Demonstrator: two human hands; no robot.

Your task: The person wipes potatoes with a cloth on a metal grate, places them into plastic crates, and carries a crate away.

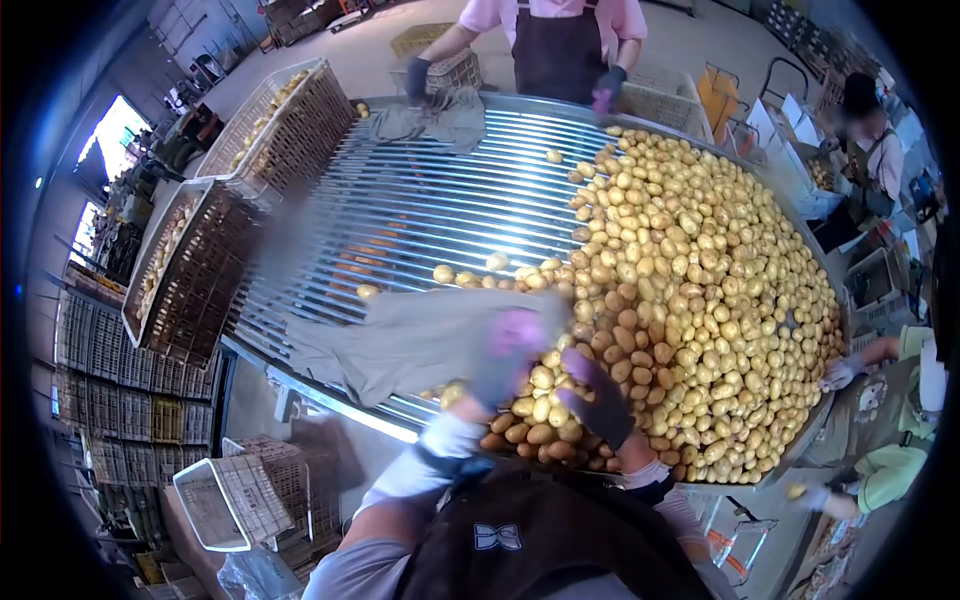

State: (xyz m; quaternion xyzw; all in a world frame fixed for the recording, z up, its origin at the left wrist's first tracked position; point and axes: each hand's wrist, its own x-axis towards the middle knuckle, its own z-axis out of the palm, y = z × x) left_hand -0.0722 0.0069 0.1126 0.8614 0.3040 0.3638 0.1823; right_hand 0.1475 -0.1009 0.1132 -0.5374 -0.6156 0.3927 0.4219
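Small yellow potatoes (pixel 700 290) are lying heaped on a round steel-roller sorting table (pixel 430 200), aproned workers (pixel 555 40) are standing around it, and stacked grey plastic crates (pixel 120 390) are lining this produce-packing warehouse's wall.

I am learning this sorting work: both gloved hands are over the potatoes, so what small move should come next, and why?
Probably close the right hand on one of the potatoes beneath it: it lies open on the pile at the near edge, seemingly holding nothing, while the left hand is blurred, next to the grey cloth.
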